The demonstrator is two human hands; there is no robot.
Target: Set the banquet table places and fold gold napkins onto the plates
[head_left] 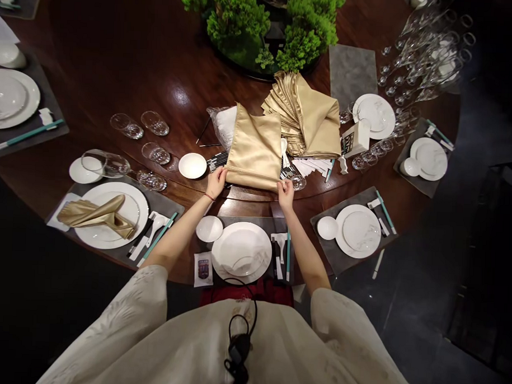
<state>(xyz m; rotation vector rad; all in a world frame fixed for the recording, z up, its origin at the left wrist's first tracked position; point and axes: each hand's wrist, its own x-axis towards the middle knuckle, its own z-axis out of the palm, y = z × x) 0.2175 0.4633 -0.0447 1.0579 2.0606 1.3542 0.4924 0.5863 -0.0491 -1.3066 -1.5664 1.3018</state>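
Observation:
My left hand (pixel 216 182) and my right hand (pixel 285 194) pinch the near edge of a gold satin napkin (pixel 253 150), one near each corner. The cloth rises from my fingers across the table and its far part lies flat. Just behind it lies a stack of folded gold napkins (pixel 303 115). A small white bowl (pixel 192 165) sits left of my left hand, and a bundle of metal cutlery (pixel 291 172) lies beside my right hand. Directly below my hands is a white dinner plate (pixel 241 252).
The round dark wood table (pixel 117 69) holds grey mats with white plates and teal chopsticks. A folded gold napkin (pixel 96 215) lies on the left plate. Clustered wine glasses (pixel 432 58) stand at upper right, and a green moss centrepiece (pixel 262 24) stands at the far side.

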